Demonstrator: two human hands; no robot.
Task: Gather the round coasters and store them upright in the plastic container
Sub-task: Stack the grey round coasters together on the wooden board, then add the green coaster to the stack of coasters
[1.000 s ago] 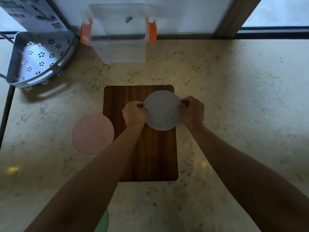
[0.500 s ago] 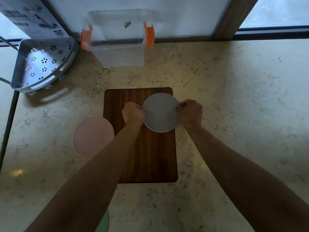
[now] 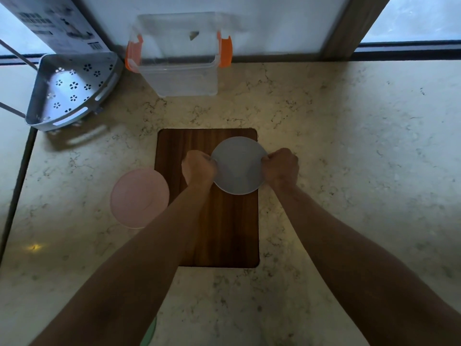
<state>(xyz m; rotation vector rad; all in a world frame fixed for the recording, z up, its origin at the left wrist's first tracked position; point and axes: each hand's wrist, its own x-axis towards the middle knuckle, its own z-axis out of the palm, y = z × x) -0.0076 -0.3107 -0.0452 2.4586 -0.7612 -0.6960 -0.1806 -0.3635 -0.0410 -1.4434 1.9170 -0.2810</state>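
Note:
A grey round coaster (image 3: 238, 166) is held flat over the upper right of the wooden board (image 3: 224, 233). My left hand (image 3: 198, 168) grips its left edge and my right hand (image 3: 282, 167) grips its right edge. A pink round coaster (image 3: 138, 198) lies on the counter just left of the board. A sliver of a green coaster (image 3: 149, 333) shows at the bottom, mostly hidden under my left forearm. The clear plastic container (image 3: 179, 78) with orange side clips stands open and empty at the back, against the wall.
A grey perforated corner shelf (image 3: 69, 93) sits at the back left, with a cardboard box (image 3: 55, 23) leaning behind it. The marble counter (image 3: 349, 146) ends at a dark edge on the left. A window frame runs along the back.
Both hands have kept their grip on the grey coaster, which seems raised slightly off the board. The view has shifted a little, so the container appears lower in frame.

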